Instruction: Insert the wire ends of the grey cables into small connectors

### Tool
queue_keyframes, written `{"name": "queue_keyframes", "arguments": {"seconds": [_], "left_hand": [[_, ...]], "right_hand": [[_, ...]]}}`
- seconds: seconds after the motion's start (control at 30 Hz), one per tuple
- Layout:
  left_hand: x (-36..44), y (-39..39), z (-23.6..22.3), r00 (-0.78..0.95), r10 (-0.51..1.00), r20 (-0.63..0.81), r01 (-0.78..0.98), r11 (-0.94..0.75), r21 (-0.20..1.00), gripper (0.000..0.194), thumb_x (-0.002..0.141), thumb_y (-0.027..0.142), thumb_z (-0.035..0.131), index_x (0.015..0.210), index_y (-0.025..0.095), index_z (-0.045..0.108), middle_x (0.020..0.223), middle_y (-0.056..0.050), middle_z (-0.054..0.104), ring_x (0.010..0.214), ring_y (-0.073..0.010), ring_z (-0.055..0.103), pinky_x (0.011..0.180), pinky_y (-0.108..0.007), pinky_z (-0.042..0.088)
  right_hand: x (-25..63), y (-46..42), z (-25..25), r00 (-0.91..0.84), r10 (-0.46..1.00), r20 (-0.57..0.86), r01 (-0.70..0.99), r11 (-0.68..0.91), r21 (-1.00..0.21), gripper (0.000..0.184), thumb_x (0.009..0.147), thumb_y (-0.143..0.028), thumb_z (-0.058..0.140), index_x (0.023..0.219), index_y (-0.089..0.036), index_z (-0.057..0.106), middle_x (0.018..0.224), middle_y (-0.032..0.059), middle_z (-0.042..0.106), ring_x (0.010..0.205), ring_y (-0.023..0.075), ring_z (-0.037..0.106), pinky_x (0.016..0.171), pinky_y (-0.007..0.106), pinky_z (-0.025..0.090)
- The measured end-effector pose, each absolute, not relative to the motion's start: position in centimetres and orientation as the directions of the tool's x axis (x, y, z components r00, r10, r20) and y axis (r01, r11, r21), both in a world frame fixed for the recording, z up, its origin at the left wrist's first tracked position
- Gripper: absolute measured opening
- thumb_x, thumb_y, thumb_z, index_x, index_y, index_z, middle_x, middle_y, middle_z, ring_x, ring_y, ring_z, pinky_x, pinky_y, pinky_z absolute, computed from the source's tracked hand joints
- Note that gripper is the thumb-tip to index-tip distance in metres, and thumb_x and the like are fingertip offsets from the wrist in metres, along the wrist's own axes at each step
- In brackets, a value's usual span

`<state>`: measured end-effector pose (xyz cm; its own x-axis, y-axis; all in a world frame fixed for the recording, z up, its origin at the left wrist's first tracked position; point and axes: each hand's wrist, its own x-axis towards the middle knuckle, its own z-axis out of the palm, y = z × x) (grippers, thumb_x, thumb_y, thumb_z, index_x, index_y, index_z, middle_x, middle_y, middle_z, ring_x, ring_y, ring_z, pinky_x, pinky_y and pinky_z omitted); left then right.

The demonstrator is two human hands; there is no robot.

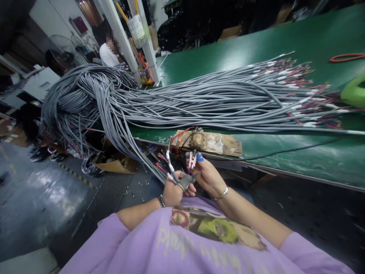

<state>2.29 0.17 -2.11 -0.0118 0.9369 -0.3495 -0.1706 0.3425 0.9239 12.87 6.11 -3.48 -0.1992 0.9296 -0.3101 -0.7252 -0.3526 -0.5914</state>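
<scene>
My left hand [174,192] is closed around several grey cables [171,167], whose white-banded ends fan out into thin coloured wires. Something grey and worn covers part of that hand's thumb or fingers. Just to the right, my right hand [210,178] grips a small pale pink tool [192,160] that looks like a clip or snips; its exact kind is unclear. A blue wrap [200,157] covers a fingertip of the right hand. Short purple and green wires show between the two hands. The held cables trail up and left to the large cable bundle [199,99].
The bundle lies along a green table [299,148]. A wooden block [216,144] sits at its near edge. White posts [149,57] rise behind, a cardboard box [116,163] stands below, and a green object [355,91] lies right. A person in white [108,55] is beyond.
</scene>
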Motion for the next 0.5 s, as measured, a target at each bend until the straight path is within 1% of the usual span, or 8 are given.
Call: {"name": "queue_keyframes", "arguments": {"seconds": [0.07, 0.17, 0.27, 0.4, 0.5], "left_hand": [[2.3, 0.2, -2.1, -0.006, 0.937, -0.348, -0.181, 0.342, 0.922, 0.051, 0.060, 0.063, 0.073, 0.066, 0.015, 0.058, 0.048, -0.001, 0.063, 0.036, -0.0108, 0.056, 0.035, -0.018, 0.040], [2.3, 0.1, -2.0, -0.001, 0.937, -0.351, -0.197, 0.344, 0.918, 0.052, 0.059, 0.063, 0.074, 0.066, 0.015, 0.057, 0.048, 0.000, 0.063, 0.036, -0.0104, 0.056, 0.035, -0.018, 0.040], [2.2, 0.1, -2.0, 0.009, 0.934, -0.356, -0.206, 0.350, 0.914, 0.053, 0.058, 0.063, 0.075, 0.066, 0.015, 0.056, 0.048, 0.000, 0.062, 0.036, -0.0102, 0.056, 0.035, -0.018, 0.040], [1.8, 0.0, -2.1, 0.048, 0.932, -0.359, -0.208, 0.361, 0.909, 0.053, 0.057, 0.064, 0.075, 0.065, 0.015, 0.055, 0.049, -0.001, 0.063, 0.036, -0.0108, 0.056, 0.036, -0.018, 0.041], [1.4, -0.1, -2.3, 0.084, 0.938, -0.337, -0.198, 0.348, 0.917, 0.053, 0.058, 0.064, 0.074, 0.064, 0.015, 0.055, 0.049, -0.002, 0.064, 0.037, -0.0112, 0.057, 0.036, -0.018, 0.040]], "right_hand": [[12.9, 6.1, -3.5, -0.207, 0.926, -0.316, -0.718, -0.363, -0.593, 0.039, 0.053, -0.051, 0.085, 0.071, -0.019, 0.071, 0.064, -0.0016, 0.065, 0.058, 0.0106, 0.052, 0.057, 0.024, 0.044], [12.9, 5.9, -3.5, -0.219, 0.913, -0.344, -0.702, -0.392, -0.594, 0.044, 0.051, -0.055, 0.085, 0.072, -0.019, 0.070, 0.064, -0.0012, 0.064, 0.058, 0.0112, 0.052, 0.054, 0.024, 0.043], [13.0, 5.8, -3.6, -0.252, 0.910, -0.331, -0.679, -0.410, -0.610, 0.046, 0.056, -0.062, 0.078, 0.075, -0.021, 0.069, 0.065, -0.0003, 0.063, 0.059, 0.0129, 0.052, 0.052, 0.024, 0.042], [13.8, 5.7, -4.3, -0.376, 0.883, -0.280, -0.636, -0.466, -0.616, 0.049, 0.068, -0.070, 0.063, 0.078, -0.023, 0.067, 0.071, 0.0019, 0.065, 0.063, 0.0145, 0.055, 0.056, 0.026, 0.045], [15.1, 5.8, -5.0, -0.506, 0.823, -0.259, -0.553, -0.540, -0.634, 0.056, 0.068, -0.075, 0.058, 0.078, -0.020, 0.067, 0.071, 0.0033, 0.065, 0.063, 0.0141, 0.056, 0.057, 0.026, 0.046]]}}
